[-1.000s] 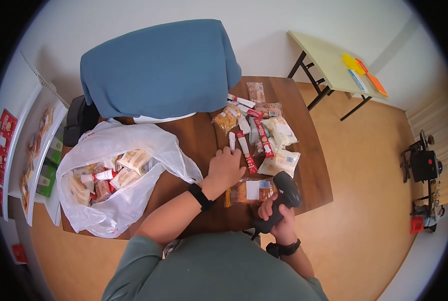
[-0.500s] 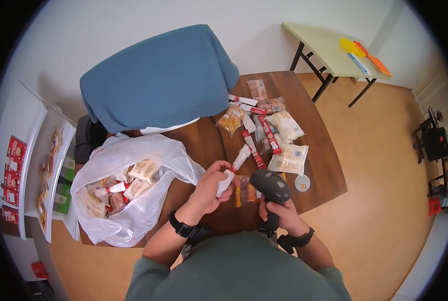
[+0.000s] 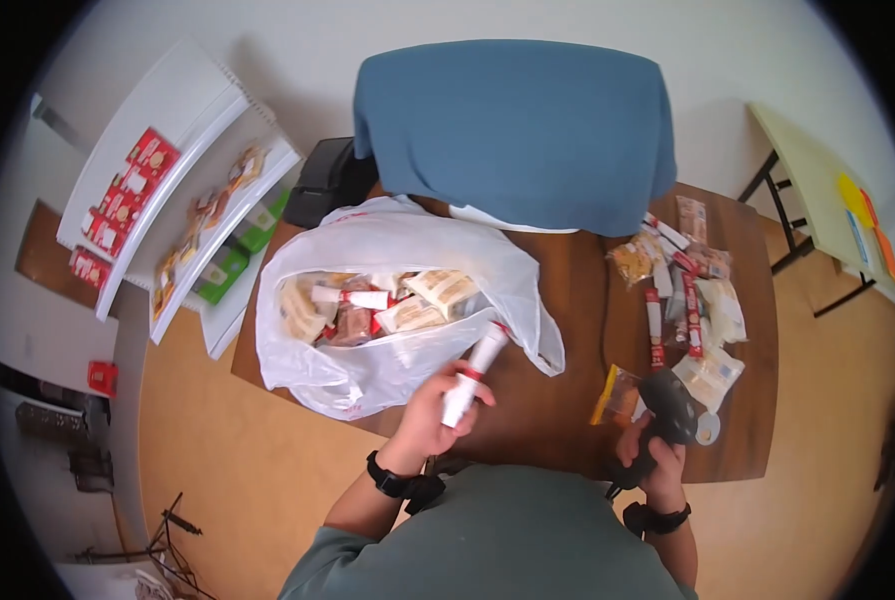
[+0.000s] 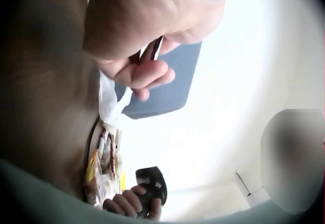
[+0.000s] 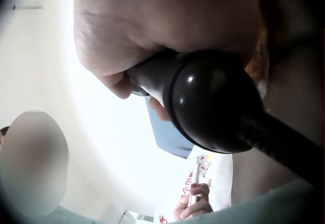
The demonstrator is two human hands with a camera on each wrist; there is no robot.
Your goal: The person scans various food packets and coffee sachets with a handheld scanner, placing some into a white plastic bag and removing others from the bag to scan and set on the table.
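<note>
My left hand (image 3: 430, 418) grips a white stick packet (image 3: 485, 350) with a red band, its far end at the near edge of a white plastic bag (image 3: 397, 232). Inside the bag's opening lie several wrapped snacks (image 3: 442, 288) and a red-and-white stick packet (image 3: 357, 299). My right hand (image 3: 661, 464) is wrapped around the handle of a black handheld barcode scanner (image 3: 668, 400), whose cord (image 5: 284, 142) shows in the right wrist view. Beside the scanner, partly hidden by it, is a yellow-edged snack pack (image 3: 617, 392).
On the table's right side are several snack packs (image 3: 722, 310) and red stick packets (image 3: 692, 315). A blue cloth (image 3: 517, 130) covers a bulky object at the back. Shelves (image 3: 192, 165) with boxes stand left; another table (image 3: 817, 190) stands right.
My left hand has picked the white stick packet up off the table and carried it left to the bag. The scanner stays in my right hand. The head view has turned left.
</note>
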